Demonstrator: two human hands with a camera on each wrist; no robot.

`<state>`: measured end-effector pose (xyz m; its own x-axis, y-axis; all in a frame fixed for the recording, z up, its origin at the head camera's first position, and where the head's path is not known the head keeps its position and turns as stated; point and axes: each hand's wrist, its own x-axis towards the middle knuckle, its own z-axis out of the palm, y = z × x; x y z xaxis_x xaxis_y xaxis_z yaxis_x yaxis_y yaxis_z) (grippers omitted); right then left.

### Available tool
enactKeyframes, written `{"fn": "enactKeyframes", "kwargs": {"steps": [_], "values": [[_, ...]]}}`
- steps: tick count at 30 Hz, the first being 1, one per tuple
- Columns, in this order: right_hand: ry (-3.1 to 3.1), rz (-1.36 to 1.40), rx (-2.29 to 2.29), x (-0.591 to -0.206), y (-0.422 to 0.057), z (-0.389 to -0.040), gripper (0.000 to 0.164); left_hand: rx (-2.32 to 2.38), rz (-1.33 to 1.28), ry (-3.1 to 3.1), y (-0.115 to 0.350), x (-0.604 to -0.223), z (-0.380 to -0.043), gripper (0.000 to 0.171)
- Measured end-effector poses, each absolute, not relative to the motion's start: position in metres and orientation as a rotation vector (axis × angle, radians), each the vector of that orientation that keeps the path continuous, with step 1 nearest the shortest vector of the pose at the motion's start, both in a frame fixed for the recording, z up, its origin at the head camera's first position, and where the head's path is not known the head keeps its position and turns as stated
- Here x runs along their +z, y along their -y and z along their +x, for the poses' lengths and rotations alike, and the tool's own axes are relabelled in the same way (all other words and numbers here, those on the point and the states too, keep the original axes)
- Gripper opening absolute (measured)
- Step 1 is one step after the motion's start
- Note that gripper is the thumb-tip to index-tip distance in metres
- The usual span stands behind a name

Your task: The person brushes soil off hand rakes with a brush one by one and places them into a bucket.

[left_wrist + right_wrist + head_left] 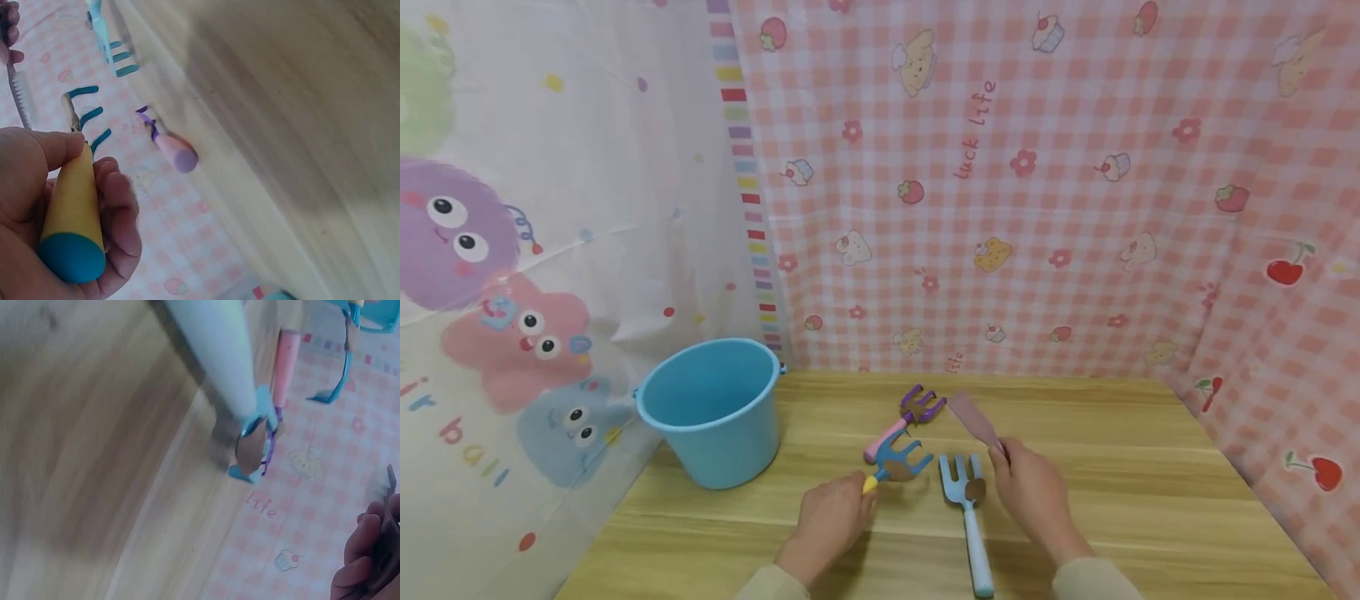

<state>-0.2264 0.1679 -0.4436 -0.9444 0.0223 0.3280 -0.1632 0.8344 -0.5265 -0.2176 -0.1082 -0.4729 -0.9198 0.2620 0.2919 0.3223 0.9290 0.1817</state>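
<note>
My left hand grips the yellow handle of a small blue garden hand rake, with its curved tines raised and a brown patch on its head. In the left wrist view, fingers curl around the yellow handle, which ends in a teal cap. My right hand holds a brush by its dark handle; pale bristles show along one side. Between the hands lies a light blue hand fork with a brown patch. Beyond the blue rake rests a purple hand rake with a pink handle, also brown-marked.
A light blue bucket stands at the left of the wooden table. A pink checked cloth hangs behind and on the right. A white cartoon-printed sheet covers the left side.
</note>
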Motion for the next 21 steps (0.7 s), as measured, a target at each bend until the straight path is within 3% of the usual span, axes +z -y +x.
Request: {"fn": "enactKeyframes", "kwargs": {"steps": [9, 21], "values": [[2.636, 0.196, 0.846, -0.446, -0.147, -0.209, 0.021, -0.091, -0.488, 2.728, 0.110, -0.468, -0.209, 0.026], [2.506, 0.307, 0.671, -0.453, -0.127, -0.199, 0.027, -0.325, -0.482, 2.773, 0.109, -0.470, -0.203, 0.024]]}}
